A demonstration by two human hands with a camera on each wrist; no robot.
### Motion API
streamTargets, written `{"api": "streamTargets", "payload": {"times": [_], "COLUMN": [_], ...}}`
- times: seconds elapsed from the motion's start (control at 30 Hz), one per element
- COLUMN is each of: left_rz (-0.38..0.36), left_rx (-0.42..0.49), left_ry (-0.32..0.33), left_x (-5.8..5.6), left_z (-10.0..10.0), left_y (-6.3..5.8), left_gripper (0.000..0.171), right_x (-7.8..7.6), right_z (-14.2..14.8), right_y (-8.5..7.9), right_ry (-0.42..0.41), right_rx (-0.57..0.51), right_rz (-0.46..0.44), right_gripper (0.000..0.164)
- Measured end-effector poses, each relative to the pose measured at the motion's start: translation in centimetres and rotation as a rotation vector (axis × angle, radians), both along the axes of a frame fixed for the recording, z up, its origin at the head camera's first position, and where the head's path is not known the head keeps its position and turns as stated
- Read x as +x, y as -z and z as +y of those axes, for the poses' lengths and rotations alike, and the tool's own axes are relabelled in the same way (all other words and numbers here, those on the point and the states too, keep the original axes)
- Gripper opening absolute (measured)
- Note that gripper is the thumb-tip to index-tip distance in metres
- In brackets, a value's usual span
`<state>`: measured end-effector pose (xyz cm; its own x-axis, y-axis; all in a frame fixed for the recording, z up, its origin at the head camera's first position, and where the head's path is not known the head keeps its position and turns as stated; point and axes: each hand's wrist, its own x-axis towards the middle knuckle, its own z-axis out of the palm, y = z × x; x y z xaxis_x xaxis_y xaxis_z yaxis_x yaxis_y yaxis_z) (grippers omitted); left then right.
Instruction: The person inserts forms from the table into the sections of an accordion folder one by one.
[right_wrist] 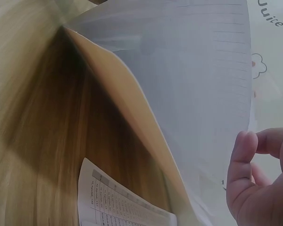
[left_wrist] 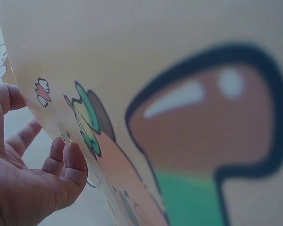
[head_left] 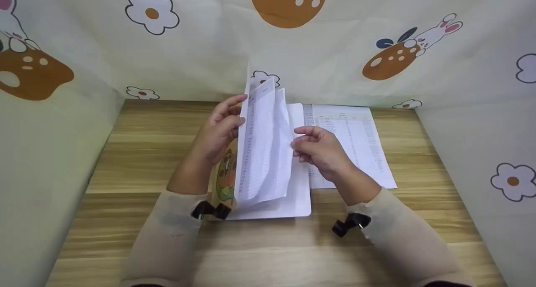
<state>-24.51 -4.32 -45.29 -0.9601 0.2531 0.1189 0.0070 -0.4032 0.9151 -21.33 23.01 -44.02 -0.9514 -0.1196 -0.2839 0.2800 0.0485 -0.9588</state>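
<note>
A folder with a tan cartoon cover [left_wrist: 118, 61] and a white inside [head_left: 300, 199] stands partly open in the middle of the table. My left hand [head_left: 220, 130] grips the raised cover near its upper left edge, thumb on one side and fingers on the other. Within the folder, printed sheets [head_left: 261, 140] with table rows stand tilted up and fanned apart. My right hand [head_left: 320, 149] pinches the right edge of one sheet between thumb and forefinger. The right wrist view shows the fingertips [right_wrist: 245, 141] meeting at that edge.
A loose printed sheet [head_left: 360, 153] lies flat on the wooden table [head_left: 146, 153], right of the folder and partly beneath it. Patterned cloth walls [head_left: 201, 48] with rabbits and flowers rise behind and at both sides.
</note>
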Motion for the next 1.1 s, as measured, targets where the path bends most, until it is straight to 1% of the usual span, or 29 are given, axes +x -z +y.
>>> {"api": "streamTargets", "payload": {"times": [0.23, 0.57, 0.77, 0.93, 1.1], "left_rz": [0.007, 0.001, -0.003, -0.011, -0.005], "left_rx": [-0.003, -0.007, 0.0, 0.002, 0.008], "left_ry": [0.002, 0.002, -0.009, -0.009, -0.002], "left_x": [0.0, 0.0, 0.1, 0.1, 0.0], "left_z": [0.0, 0.0, 0.1, 0.1, 0.0], "left_y": [0.0, 0.0, -0.1, -0.1, 0.0], "left_gripper": [0.059, 0.058, 0.058, 0.058, 0.059], "right_x": [-0.1, -0.2, -0.1, -0.1, -0.3], "right_z": [-0.3, -0.6, -0.6, 0.1, 1.8], "right_y": [0.2, 0.5, 0.6, 0.5, 0.2], "right_ry": [0.027, 0.018, 0.017, 0.032, 0.07], "right_rx": [0.016, 0.073, 0.106, 0.079, 0.049], "right_rz": [0.008, 0.027, 0.033, 0.034, 0.05], "right_gripper": [0.05, 0.056, 0.054, 0.05, 0.047]}}
